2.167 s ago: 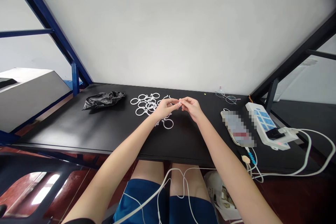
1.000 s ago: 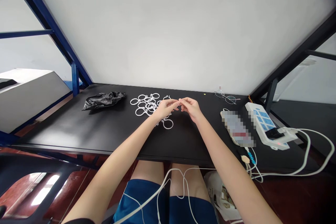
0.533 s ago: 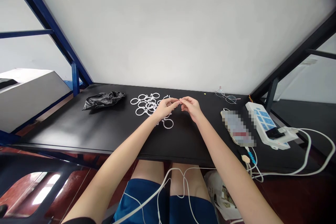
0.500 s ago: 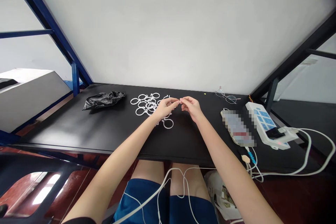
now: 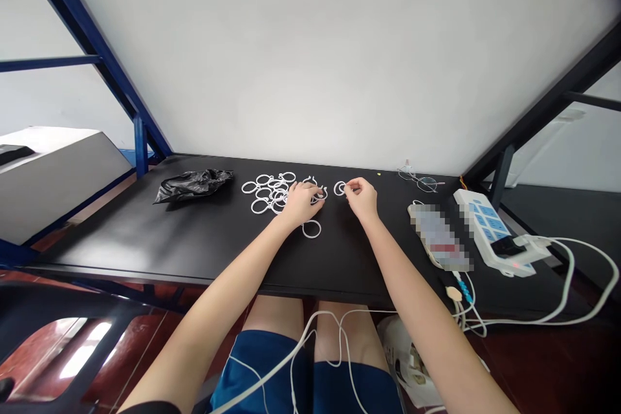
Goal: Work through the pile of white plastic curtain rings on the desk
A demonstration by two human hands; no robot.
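Several white rings with small tabs [image 5: 261, 206], like curtain rings, lie in a loose pile on the black table [image 5: 204, 239]. My left hand [image 5: 299, 202] rests palm down over the right side of this pile, touching it. Its thumb and fingers are apart, with parts of rings showing at their tips. To the right of the pile, my right hand [image 5: 363, 198] pinches a white ring [image 5: 339, 188] between thumb and fingers, just at the table surface. A single ring [image 5: 311, 229] lies nearer to me, below my left hand, partly covered by it.
A crumpled black plastic bag [image 5: 194, 185] lies at the left. On the right are eyeglasses [image 5: 427, 184], a blurred phone [image 5: 440, 237] and a white power strip [image 5: 492, 226] with plugged-in cables. White cables [image 5: 334, 317] hang across my lap.
My hands, which met at the fingertips, have parted. The left moved back onto the pile; the right went slightly right and down, and the ring in it now shows.
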